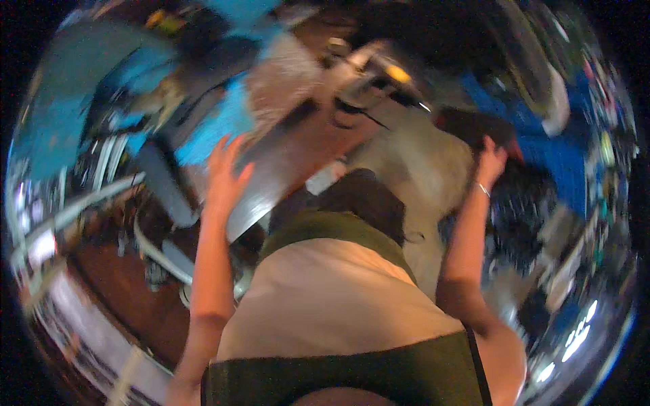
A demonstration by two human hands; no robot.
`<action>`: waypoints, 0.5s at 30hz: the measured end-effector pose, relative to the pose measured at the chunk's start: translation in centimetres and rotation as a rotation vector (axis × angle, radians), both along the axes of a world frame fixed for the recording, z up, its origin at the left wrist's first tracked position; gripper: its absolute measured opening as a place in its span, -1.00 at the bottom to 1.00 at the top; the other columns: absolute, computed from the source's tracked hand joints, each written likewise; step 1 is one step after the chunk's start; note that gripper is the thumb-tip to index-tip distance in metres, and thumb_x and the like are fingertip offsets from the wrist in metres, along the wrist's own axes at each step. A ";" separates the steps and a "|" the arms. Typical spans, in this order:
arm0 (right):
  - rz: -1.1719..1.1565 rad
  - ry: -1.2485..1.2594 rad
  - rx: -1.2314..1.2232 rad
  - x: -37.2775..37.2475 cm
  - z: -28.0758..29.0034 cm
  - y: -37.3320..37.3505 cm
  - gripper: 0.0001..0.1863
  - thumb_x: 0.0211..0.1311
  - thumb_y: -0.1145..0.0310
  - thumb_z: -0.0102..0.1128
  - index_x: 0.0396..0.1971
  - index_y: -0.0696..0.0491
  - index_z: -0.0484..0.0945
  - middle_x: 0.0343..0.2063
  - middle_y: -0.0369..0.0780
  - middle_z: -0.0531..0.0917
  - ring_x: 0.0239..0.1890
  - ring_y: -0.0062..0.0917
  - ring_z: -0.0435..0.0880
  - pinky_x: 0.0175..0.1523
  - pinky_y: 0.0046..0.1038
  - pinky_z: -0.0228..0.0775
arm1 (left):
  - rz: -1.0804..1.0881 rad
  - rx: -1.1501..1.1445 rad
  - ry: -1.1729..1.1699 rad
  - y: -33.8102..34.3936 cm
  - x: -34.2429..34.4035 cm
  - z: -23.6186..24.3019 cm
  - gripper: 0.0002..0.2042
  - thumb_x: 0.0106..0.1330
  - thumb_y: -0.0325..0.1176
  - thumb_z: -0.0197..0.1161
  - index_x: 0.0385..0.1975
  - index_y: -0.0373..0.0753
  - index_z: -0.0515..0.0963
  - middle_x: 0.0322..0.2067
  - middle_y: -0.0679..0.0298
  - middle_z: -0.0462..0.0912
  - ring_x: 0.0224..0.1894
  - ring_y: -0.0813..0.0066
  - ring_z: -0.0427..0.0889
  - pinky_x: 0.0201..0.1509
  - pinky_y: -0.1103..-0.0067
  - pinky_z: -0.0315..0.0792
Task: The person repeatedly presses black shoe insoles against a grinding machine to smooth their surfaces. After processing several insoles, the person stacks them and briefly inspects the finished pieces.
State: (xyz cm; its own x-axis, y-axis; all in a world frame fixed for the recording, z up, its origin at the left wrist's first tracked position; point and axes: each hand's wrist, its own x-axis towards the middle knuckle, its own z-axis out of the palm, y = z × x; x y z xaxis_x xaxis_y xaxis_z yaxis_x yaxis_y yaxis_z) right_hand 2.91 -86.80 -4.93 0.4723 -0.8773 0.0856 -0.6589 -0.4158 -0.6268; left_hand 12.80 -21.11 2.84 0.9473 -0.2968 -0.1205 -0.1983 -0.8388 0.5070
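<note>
Motion blurs much of the picture. My left hand [227, 166] is open, fingers spread, with nothing seen in it. It appears over the left edge of a shiny brown tabletop [298, 162], beside a dark grey upright slab [166, 179]. Out to the right, my right hand [492, 162] reaches to a dark, reddish-edged flat thing [477, 127]. Its fingers are smeared, so whether they grip this thing or only overlap it I cannot make out. A bracelet circles the right wrist.
On the tabletop's far side is a dark device with a yellow part [398, 73]. A small white piece [325, 177] lies near my waist. To the right are a dark heap [535, 189] and a blue crate-like shape [565, 162]. Bright blue material [233, 101] lies at the far left.
</note>
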 end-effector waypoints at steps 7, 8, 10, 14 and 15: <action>0.252 -0.660 0.468 7.5 10.7 9.5 -0.50 0.45 0.44 0.38 0.31 0.15 0.48 0.18 -0.12 0.68 0.08 -0.31 0.76 0.02 -0.29 0.75 | 0.102 0.021 -0.280 -1.2 15.5 -5.9 -0.30 0.25 -0.20 0.52 0.45 0.11 0.49 0.53 -0.18 0.28 0.63 -0.22 0.13 0.60 -0.18 0.05; 0.329 -0.665 0.468 8.8 12.8 11.6 -0.50 0.46 0.43 0.38 0.32 0.15 0.48 0.19 -0.12 0.67 0.10 -0.32 0.75 0.05 -0.29 0.74 | 0.129 0.101 -0.341 -1.7 17.5 -5.5 -0.27 0.19 -0.15 0.56 0.45 0.16 0.51 0.52 -0.18 0.30 0.62 -0.26 0.12 0.58 -0.28 0.02; 0.449 -0.656 0.483 11.7 15.6 17.3 -0.49 0.47 0.43 0.40 0.33 0.13 0.47 0.19 -0.15 0.66 0.13 -0.38 0.72 0.14 -0.28 0.70 | 0.143 0.318 -0.308 -1.0 21.0 -5.1 -0.21 0.19 -0.11 0.57 0.50 0.22 0.44 0.54 -0.19 0.27 0.65 -0.28 0.05 0.54 -0.41 -0.11; 0.648 -0.741 0.818 18.4 18.5 30.0 -0.60 0.51 0.44 0.37 0.24 0.08 0.50 0.16 -0.19 0.69 0.09 -0.39 0.74 0.09 -0.26 0.72 | 0.041 0.561 0.080 -0.2 25.0 -2.1 -0.13 0.18 0.03 0.56 0.56 0.23 0.37 0.58 -0.16 0.18 0.66 -0.26 -0.02 0.53 -0.50 -0.31; 0.670 -0.736 0.854 20.0 18.8 32.9 -0.61 0.50 0.44 0.38 0.23 0.08 0.51 0.13 -0.19 0.70 0.03 -0.39 0.76 0.02 -0.26 0.75 | -0.030 0.566 0.123 -0.3 24.8 -1.6 -0.15 0.18 0.06 0.56 0.55 0.24 0.39 0.58 -0.17 0.17 0.66 -0.25 -0.01 0.54 -0.47 -0.31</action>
